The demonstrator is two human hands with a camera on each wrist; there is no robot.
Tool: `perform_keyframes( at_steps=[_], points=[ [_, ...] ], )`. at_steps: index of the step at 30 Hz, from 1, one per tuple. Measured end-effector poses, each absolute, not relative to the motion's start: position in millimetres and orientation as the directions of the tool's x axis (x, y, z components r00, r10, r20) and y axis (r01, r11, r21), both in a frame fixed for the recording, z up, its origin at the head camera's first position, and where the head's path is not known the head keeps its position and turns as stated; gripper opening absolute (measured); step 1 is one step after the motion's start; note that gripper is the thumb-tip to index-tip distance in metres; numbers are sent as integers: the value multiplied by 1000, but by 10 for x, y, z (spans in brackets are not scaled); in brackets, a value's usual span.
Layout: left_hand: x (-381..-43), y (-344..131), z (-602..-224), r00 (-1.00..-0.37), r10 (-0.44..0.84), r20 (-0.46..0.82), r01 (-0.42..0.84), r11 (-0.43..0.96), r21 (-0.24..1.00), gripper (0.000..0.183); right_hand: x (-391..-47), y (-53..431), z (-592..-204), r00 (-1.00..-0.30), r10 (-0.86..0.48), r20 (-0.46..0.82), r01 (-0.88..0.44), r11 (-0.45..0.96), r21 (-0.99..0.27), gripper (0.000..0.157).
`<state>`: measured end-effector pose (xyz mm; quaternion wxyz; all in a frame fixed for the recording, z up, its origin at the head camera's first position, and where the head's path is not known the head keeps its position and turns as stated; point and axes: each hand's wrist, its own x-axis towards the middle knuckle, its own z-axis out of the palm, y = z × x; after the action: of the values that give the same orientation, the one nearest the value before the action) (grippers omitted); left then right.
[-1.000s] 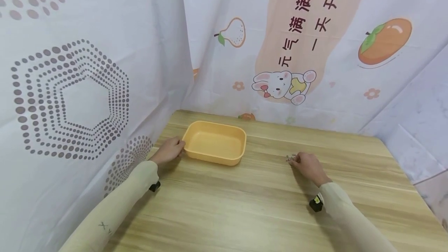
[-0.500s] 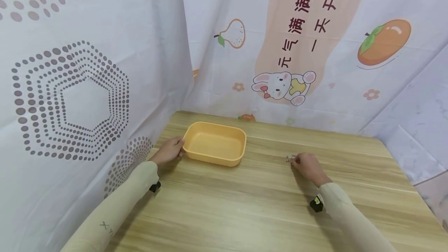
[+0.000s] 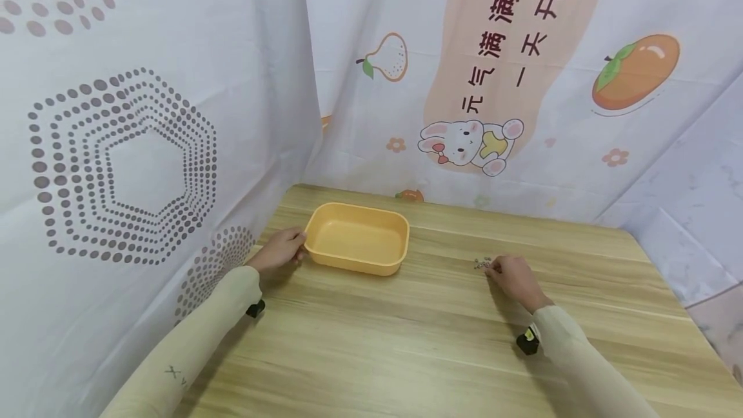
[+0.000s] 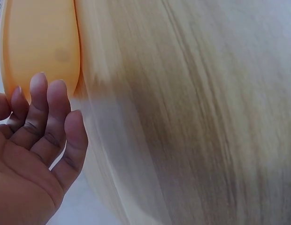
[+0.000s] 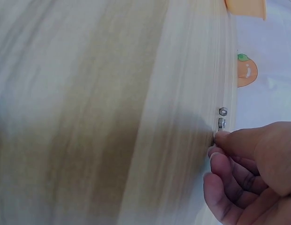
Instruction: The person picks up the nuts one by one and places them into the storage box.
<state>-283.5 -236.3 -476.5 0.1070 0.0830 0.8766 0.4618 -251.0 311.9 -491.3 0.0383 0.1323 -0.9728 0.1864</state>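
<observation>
An orange-yellow plastic bin [image 3: 355, 237] stands on the wooden table. My left hand [image 3: 280, 250] holds its left end, thumb and index finger at the rim; the left wrist view shows the other fingers [image 4: 38, 89] loosely bent against its end wall. To the right lies a small cluster of metal hex nuts [image 3: 482, 264]. My right hand [image 3: 515, 279] is at the near right side of that cluster. Its thumb and index finger pinch a nut at the tabletop, mostly hidden by the fingertips. Beside them in the right wrist view are loose nuts [image 5: 223, 111].
The wood-grain table [image 3: 371, 340] reaches back to a printed white curtain [image 3: 371, 134]. Another white curtain [image 3: 145, 173] hangs close along the left arm. Each wrist carries a small black device, such as the right wrist camera [image 3: 527, 342].
My right hand has shifted slightly right and toward me, uncovering a little more of the nut cluster. The left hand and the bin have stayed in place.
</observation>
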Motion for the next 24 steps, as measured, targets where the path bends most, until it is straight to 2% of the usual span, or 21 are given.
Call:
perform_keyframes(
  at_steps=[12,24],
  points=[
    [-2822,-2330,-4792,-968,237,-87,71,585,808,31,-2502,3136,-4875,-969,-218,113,-245,883,-400,11],
    [-2794,-2313,-4764,-962,259,-91,71,554,829,31,-2510,3075,-4824,-958,-239,158,-284,867,-409,10]
  ],
)
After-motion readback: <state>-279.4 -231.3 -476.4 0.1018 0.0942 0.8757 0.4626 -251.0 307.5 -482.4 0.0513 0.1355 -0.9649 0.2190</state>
